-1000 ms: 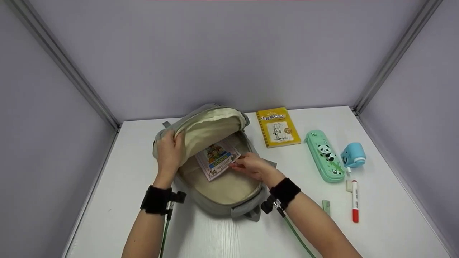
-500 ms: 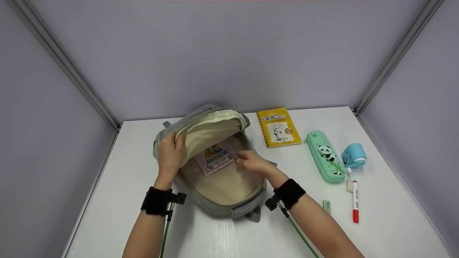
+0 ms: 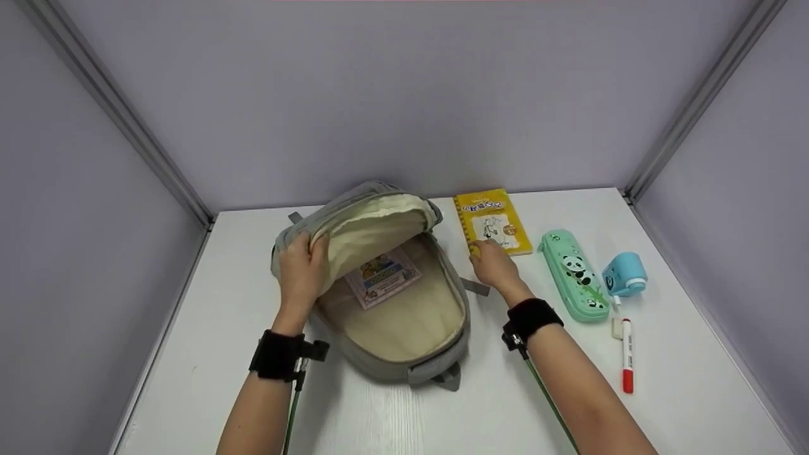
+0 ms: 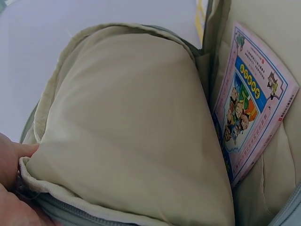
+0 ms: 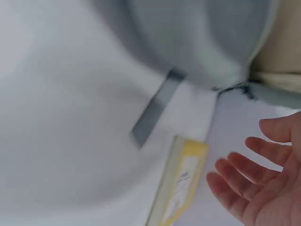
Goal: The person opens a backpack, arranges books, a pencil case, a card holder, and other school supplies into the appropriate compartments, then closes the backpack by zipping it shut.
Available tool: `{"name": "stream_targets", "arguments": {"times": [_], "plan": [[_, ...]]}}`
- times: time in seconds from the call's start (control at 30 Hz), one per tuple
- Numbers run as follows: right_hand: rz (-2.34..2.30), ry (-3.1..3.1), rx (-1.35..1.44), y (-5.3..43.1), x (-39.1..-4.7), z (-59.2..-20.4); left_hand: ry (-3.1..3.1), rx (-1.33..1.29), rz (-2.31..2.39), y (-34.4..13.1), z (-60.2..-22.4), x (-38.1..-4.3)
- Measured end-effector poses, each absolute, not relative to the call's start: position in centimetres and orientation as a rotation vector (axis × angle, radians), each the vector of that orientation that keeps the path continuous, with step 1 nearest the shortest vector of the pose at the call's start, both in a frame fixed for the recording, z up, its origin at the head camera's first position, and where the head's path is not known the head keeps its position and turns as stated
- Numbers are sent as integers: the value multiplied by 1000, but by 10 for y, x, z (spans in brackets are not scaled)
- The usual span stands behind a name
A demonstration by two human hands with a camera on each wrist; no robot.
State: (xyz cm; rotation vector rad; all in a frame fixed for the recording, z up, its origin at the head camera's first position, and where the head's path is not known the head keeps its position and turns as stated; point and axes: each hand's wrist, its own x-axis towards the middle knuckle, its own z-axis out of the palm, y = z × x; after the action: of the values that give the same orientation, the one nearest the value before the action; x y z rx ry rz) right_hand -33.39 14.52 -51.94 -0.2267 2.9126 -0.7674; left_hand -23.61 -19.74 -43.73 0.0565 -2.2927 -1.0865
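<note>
A grey backpack (image 3: 392, 328) with a cream lining lies unzipped on the white table. Its front flap (image 3: 366, 234) is lifted by my left hand (image 3: 302, 268), which pinches the flap's zipped edge between thumb and fingers. Inside the bag is a pink picture-covered book (image 4: 254, 103), partly under the flap in the head view. My right hand (image 3: 496, 268) is over the near edge of a yellow book (image 3: 490, 215) lying right of the bag. In the right wrist view the fingers (image 5: 240, 176) are spread and relaxed, apart from the yellow book, with nothing in them.
Right of the yellow book lie a green panda pencil case (image 3: 575, 275) and a blue pencil sharpener (image 3: 624, 275). Nearer are a small pale eraser (image 3: 617, 328) and a white marker with red ends (image 3: 627, 357). A grey strap (image 3: 475, 287) sticks out from the bag's right side.
My right hand has let go of the pink book inside the bag and moved right and away to the yellow book. The left hand keeps holding the flap up.
</note>
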Motion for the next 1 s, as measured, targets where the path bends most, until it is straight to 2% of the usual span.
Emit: {"name": "stream_targets", "arguments": {"times": [0.33, 0.6, 1.0], "plan": [[-325, 2841, -247, 175, -344, -557, -2301, 53, -1104, -195, -442, -236], [-211, 2851, -320, 178, -342, -556, -2294, 49, -1103, -194, -442, -237], [-70, 3010, -345, 180, -303, -554, -2305, 50, -1122, -193, -443, -236]]}}
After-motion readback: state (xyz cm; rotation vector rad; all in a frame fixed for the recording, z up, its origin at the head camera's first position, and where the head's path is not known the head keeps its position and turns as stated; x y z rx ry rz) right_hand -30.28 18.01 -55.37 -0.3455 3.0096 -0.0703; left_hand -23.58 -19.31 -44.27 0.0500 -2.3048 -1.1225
